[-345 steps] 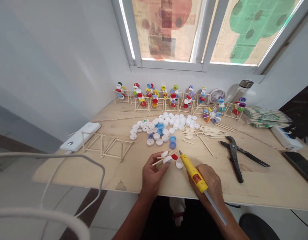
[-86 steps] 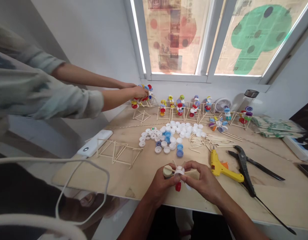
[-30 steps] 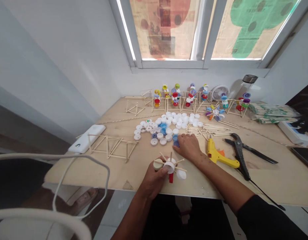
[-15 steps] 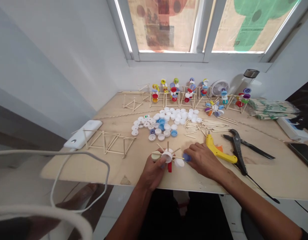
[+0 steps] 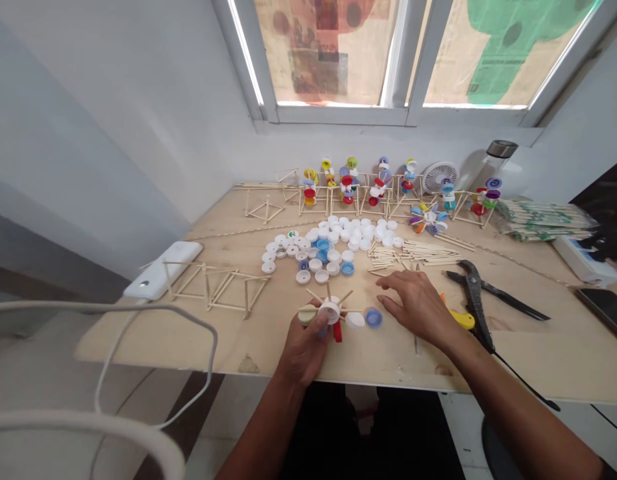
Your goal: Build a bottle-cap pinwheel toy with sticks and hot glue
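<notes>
My left hand grips a small wheel made of a white bottle cap with wooden sticks spreading out from it. Caps are fixed on some of its sticks: a cream one, a white one, a red one and a blue one, partly behind my fingers. Just right of the wheel, a blue bottle cap lies on the table. My right hand hovers beside that cap with thumb and fingers apart, holding nothing. It partly covers a yellow glue gun.
Loose white and blue caps and cut sticks lie mid-table. Black pliers are at right. Stick frames and a power bank stand left. Finished cap wheels, a fan and a bottle line the back.
My right hand has let go of the blue cap, which now lies on the table, and has shifted right over the glue gun, opening. My left hand keeps the wheel, slightly shifted left.
</notes>
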`<state>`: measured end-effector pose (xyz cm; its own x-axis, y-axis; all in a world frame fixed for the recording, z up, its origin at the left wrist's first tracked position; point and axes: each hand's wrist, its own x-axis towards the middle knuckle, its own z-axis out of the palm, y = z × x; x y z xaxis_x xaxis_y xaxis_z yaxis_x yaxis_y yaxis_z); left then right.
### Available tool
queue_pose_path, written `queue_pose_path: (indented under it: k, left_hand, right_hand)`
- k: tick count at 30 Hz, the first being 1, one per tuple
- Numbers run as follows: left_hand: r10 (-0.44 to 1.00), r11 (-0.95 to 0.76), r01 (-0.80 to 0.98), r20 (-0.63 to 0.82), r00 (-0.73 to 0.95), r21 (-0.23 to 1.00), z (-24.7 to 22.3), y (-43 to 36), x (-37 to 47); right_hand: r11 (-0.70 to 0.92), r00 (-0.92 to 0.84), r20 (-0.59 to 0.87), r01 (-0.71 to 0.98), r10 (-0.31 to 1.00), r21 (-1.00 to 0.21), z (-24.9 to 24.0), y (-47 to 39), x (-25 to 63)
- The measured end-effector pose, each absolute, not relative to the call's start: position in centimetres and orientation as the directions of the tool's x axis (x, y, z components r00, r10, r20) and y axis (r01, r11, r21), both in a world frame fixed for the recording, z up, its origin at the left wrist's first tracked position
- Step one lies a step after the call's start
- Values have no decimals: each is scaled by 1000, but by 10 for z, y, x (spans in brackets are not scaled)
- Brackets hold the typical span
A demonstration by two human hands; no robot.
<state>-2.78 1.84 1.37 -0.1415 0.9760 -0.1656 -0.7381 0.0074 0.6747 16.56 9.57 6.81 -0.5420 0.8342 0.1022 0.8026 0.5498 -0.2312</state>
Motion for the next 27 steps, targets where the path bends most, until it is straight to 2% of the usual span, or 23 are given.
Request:
queue_pose_path:
  k: [5, 15, 21, 27]
  left_hand:
    - [973, 12, -756, -182, -141, 654, 11, 18, -28]
    - [967, 10, -763, -199, -156, 647, 10, 18, -30]
    - [966, 6, -760, -201, -165, 650, 10, 20, -30]
    - [958, 5, -755, -220, -186, 656, 11, 20, -28]
  right_hand:
    - [544, -545, 40, 827, 838, -140, 70, 125, 129]
    - [606, -607, -2, 793, 794, -58, 49, 146, 99]
    - [648, -652, -17, 756, 758, -96, 55, 128, 124]
    - [626, -606, 156, 747, 780, -225, 61, 108, 164]
